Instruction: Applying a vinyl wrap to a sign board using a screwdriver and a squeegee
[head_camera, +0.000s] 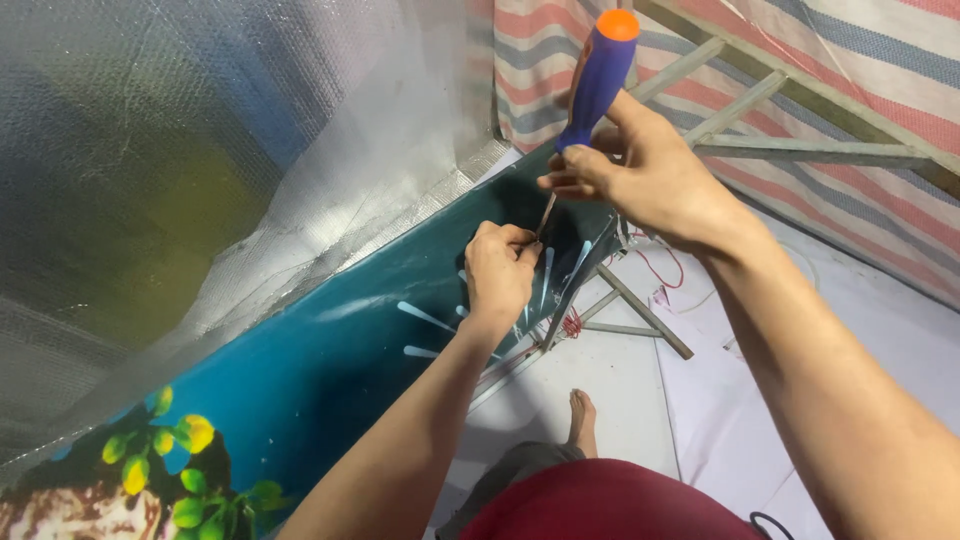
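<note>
My right hand (645, 175) grips a screwdriver (596, 80) with a blue handle and orange cap, held almost upright. Its thin metal shaft (545, 215) points down toward my left hand (500, 268). The fingers of that hand are pinched together at the shaft's tip, resting against a teal printed banner (330, 360). What the pinched fingers hold is hidden. The banner runs diagonally from lower left to upper middle and carries white streaks and, at the lower left, green and yellow leaves (170, 450).
Silver reflective sheeting (200, 180) covers the wall at left. A striped tarp (850, 90) with a metal frame (780, 150) stands at right. Thin metal bars (640, 315) and red wires (665, 270) lie on the white floor. My bare foot (583, 415) is below.
</note>
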